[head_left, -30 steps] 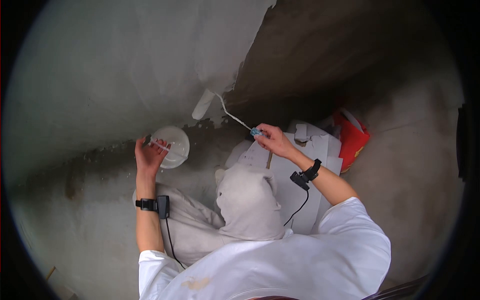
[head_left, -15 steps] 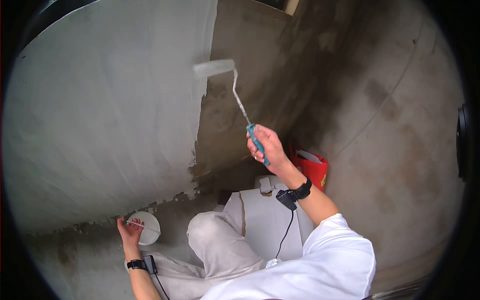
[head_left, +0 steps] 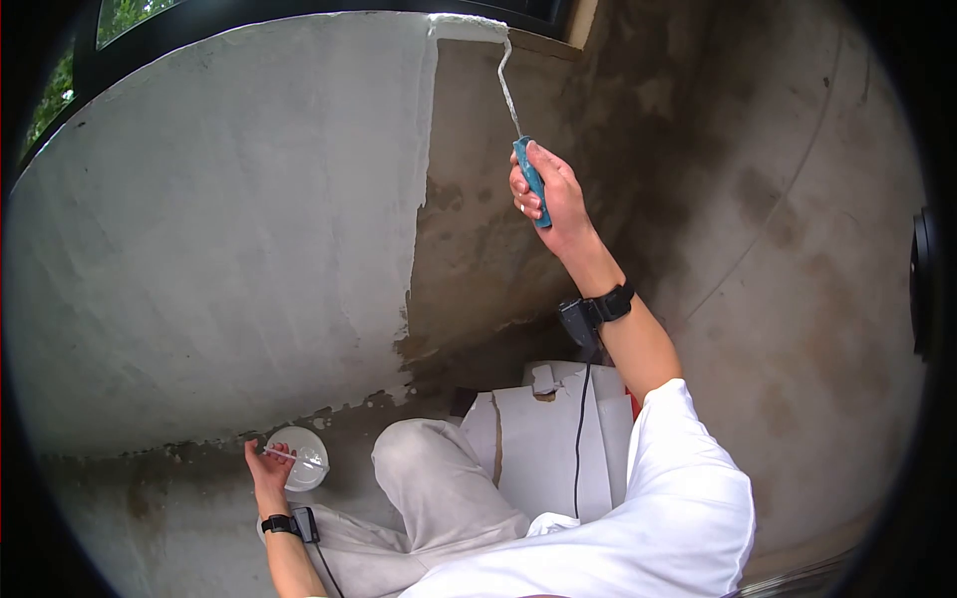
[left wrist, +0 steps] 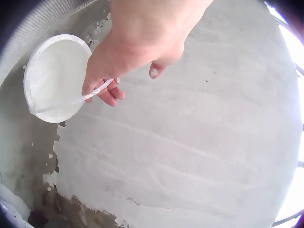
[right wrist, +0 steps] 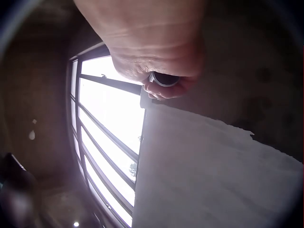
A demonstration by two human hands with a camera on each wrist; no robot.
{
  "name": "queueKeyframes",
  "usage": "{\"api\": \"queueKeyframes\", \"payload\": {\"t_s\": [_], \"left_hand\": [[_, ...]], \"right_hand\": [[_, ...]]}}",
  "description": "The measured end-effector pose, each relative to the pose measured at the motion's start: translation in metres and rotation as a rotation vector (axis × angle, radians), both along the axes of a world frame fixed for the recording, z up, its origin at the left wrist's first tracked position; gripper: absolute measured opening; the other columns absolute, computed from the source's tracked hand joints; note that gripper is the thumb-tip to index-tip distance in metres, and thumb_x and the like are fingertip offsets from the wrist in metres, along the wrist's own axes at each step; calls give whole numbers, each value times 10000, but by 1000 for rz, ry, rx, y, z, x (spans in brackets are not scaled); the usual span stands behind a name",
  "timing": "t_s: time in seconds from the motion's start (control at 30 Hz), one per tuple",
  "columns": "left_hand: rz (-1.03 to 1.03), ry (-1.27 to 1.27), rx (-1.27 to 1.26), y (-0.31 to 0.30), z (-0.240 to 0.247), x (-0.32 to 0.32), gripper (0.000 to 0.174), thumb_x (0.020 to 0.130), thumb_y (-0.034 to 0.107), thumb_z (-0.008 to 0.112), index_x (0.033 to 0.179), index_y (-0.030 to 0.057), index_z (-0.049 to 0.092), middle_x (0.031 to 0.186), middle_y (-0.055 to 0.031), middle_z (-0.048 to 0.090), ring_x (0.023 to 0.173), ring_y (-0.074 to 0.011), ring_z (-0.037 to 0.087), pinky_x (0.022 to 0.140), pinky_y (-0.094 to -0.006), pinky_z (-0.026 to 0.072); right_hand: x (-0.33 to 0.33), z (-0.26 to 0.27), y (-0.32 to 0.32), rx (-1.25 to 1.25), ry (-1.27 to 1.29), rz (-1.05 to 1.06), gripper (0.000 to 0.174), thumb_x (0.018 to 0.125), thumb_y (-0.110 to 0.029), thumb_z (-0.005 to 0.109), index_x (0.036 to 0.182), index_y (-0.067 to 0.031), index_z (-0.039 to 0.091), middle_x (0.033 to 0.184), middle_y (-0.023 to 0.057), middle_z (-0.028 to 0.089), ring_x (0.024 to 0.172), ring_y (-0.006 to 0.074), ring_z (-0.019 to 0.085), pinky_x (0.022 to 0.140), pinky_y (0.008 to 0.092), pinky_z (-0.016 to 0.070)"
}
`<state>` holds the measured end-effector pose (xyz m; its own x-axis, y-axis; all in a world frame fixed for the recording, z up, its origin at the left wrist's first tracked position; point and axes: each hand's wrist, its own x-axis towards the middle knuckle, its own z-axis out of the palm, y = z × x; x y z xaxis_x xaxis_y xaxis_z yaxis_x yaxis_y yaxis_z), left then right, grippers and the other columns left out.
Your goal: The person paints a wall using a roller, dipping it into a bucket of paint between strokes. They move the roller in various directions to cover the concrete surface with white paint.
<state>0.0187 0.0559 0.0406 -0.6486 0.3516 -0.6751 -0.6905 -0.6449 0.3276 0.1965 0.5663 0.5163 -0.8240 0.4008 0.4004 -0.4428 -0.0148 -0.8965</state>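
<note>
My right hand [head_left: 554,199] grips the blue handle of a paint roller [head_left: 506,80], arm stretched up and forward. The white roller sleeve [head_left: 467,27] lies along the top of the wall, just below the window frame, where white paint meets bare wall. In the right wrist view the curled fingers [right wrist: 161,91] wrap the handle, whose round end shows. Low by the wall's foot, my left hand [head_left: 267,470] holds the thin white bail handle [left wrist: 97,90] of a white bucket [left wrist: 39,48]. The bucket is tilted toward the head camera, with white paint inside.
White paint covers the left wall [head_left: 249,219]; brown bare wall [head_left: 478,189] adjoins it. A dark-framed window [head_left: 110,45] runs above. White cardboard sheets [head_left: 548,439] lie right of the bent knee [head_left: 424,463], a red bag [head_left: 634,405] partly hidden behind. A black cable [head_left: 581,439] hangs from the right wrist.
The right hand has raised the roller from low by the wall's foot up to its top edge. The left hand keeps hold of the bucket. The head view has tilted up, showing the window.
</note>
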Motion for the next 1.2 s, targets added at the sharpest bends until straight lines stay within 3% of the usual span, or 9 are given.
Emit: {"api": "queueKeyframes", "payload": {"t_s": [0.23, 0.6, 1.2], "left_hand": [[33, -16, -94, 8, 7, -7, 494, 768, 471, 638, 947, 41, 475, 894, -85, 536, 878, -253, 542, 912, -492, 448], [18, 22, -24, 3, 12, -7, 464, 770, 445, 637, 934, 40, 479, 881, -75, 534, 884, -247, 546, 931, -509, 437], [45, 30, -49, -1, 29, -9, 450, 772, 442, 628, 931, 51, 473, 907, -77, 521, 878, -240, 530, 900, -474, 461]], "right_hand": [[-12, 5, 19, -33, -3, 8, 249, 1025, -273, 496, 948, -41, 544, 661, 15, 521, 460, 30, 382, 387, 179, 300], [-17, -1, 13, -45, -5, -35, 279, 1027, -265, 486, 944, -11, 565, 623, 7, 521, 453, 36, 382, 386, 191, 293], [-24, -27, 19, -82, -124, -72, 299, 1029, -334, 485, 888, -74, 526, 624, -23, 452, 477, 40, 368, 408, 196, 296]]}}
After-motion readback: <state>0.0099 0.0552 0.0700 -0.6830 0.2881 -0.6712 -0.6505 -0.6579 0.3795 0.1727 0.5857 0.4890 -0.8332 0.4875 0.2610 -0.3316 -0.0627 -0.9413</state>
